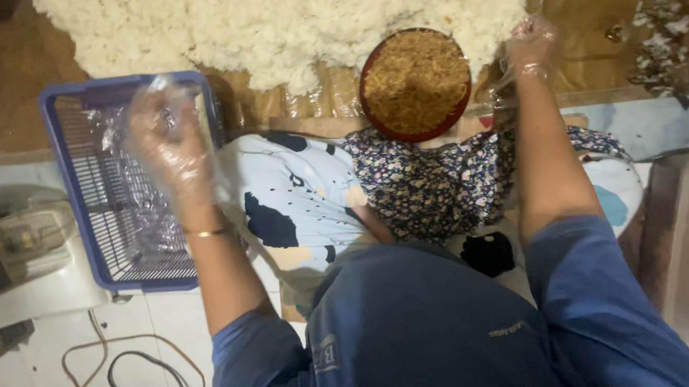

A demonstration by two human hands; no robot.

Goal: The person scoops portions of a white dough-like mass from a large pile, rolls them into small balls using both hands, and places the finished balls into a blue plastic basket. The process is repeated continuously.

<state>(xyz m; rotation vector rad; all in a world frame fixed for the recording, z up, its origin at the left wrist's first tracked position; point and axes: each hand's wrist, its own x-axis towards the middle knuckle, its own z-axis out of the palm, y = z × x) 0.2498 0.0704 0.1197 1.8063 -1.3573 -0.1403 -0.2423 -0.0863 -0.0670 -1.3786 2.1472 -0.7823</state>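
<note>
Clear plastic gloves cover both hands. The left hand hovers over the blue slatted basket, fingers loosely curled and half open around crinkled clear film; whether they grip it cannot be told. The right hand rests at the edge of the white rice heap, fingers bunched, their hold unclear. Just beside it sits a red bowl of golden shredded topping. Brown paper lies beneath.
</note>
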